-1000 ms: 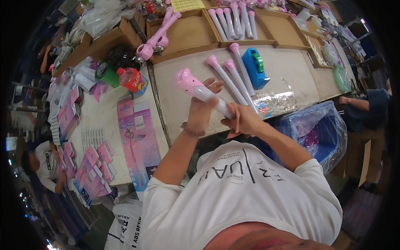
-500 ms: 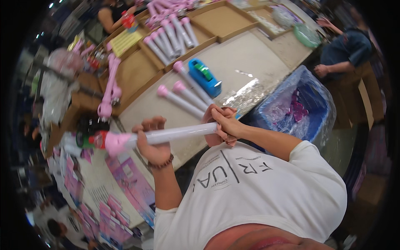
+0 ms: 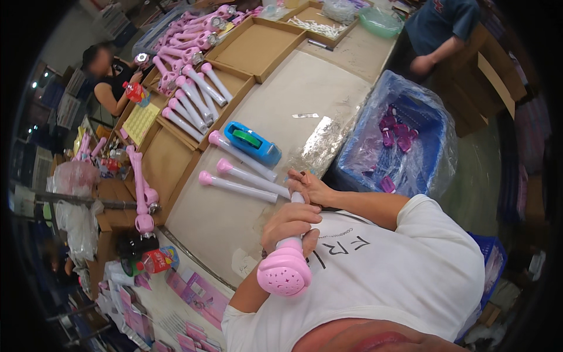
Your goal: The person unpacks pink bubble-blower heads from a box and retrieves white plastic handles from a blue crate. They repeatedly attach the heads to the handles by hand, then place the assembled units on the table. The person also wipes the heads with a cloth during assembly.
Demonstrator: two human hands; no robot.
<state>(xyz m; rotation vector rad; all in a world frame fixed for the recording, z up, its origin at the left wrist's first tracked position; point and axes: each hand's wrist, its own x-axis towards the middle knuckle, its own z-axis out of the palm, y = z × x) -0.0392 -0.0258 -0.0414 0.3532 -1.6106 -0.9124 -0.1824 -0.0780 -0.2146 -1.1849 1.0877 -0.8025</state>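
Observation:
My left hand is wrapped around a white tube with a bulbous pink head, pierced with small star and moon shapes. The head points toward me, below the fingers of my left hand. At the tube's other end my right hand is closed; its fingertips are partly hidden. Three similar pink-headed tubes lie side by side on the table, just beyond my hands. Next to them sits a blue tape dispenser with a green roll.
Cardboard trays line the far side, some holding more tubes and pink parts. A blue crate lined with plastic stands at the right, with purple pieces inside. Co-workers are at the far left and far right. A red-labelled bottle lies left.
The held tube has swung from lying crosswise to pointing its pink head at me. My left hand, open beneath the tube before, has closed around it. The whole view has shifted.

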